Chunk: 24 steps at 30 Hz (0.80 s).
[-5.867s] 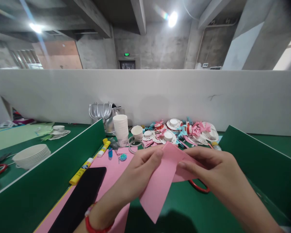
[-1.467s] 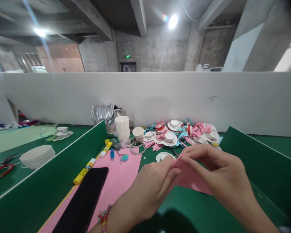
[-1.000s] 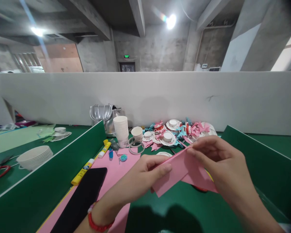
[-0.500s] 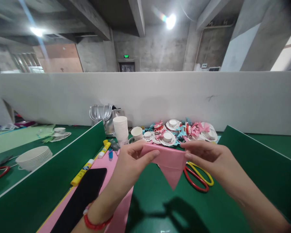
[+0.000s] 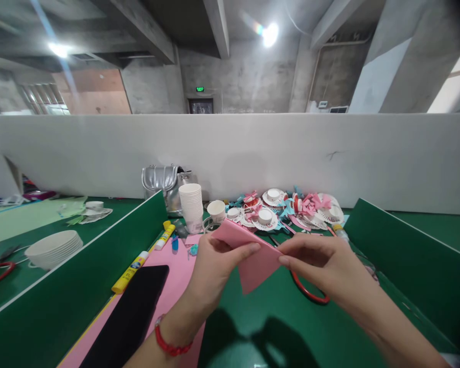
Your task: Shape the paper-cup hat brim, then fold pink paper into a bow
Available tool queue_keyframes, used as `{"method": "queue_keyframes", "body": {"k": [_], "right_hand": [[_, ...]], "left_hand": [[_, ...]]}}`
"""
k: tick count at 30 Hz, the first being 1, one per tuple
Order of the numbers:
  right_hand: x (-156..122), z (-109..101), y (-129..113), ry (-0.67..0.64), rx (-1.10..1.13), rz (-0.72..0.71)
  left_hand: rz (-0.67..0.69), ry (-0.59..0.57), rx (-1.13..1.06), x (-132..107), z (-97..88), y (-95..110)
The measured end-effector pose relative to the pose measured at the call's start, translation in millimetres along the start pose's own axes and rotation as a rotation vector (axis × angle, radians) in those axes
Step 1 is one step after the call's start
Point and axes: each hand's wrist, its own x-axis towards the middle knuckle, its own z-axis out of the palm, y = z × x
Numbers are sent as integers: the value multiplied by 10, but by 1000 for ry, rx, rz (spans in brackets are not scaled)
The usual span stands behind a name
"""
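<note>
A folded piece of pink paper (image 5: 258,268) is held up above the green table, its pointed part hanging down. My left hand (image 5: 220,263) grips its left side, thumb on the near face and fingers behind. At the upper right edge, the thumb and forefinger of my right hand (image 5: 318,258) pinch a corner. Beneath the right hand lie scissors with a red handle loop (image 5: 310,291), partly covered. A black phone (image 5: 132,312) rests on a pink sheet (image 5: 172,306) by my left forearm.
Paper cups stand in a stack (image 5: 190,204) before a silver bag (image 5: 163,184). Decorated paper plates (image 5: 266,219) pile up at the back. A yellow glue stick (image 5: 130,273) lies along the left green divider (image 5: 99,250); another green divider (image 5: 414,260) borders the right.
The pink paper has tilted, its right end lower and its hanging point shifted left. My right hand has moved slightly down and left, covering more of the scissors.
</note>
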Motion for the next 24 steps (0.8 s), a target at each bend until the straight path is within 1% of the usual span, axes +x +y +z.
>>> {"method": "queue_keyframes", "body": {"k": [3, 6, 9, 11, 13, 16, 18, 21, 24], "right_hand": [[11, 19, 7, -8, -20, -12], [29, 26, 28, -1, -20, 5], [48, 20, 62, 1, -21, 17], [56, 17, 82, -2, -34, 18], [59, 21, 91, 4, -49, 14], [54, 31, 83, 54, -57, 0], [48, 21, 68, 63, -41, 8], [38, -29, 36, -10, 0, 56], [26, -76, 2, -80, -19, 87]], "left_hand": [[2, -4, 6, 11, 14, -19], [36, -28, 28, 10, 17, -27], [36, -46, 1, -4, 27, -48], [9, -64, -14, -18, 44, -69], [-45, -85, -10, -32, 69, -90], [-124, -74, 10, -39, 104, -110], [-131, -53, 14, -33, 114, -112], [-109, -48, 13, -21, 100, -101], [-104, -58, 6, -23, 70, -82]]}}
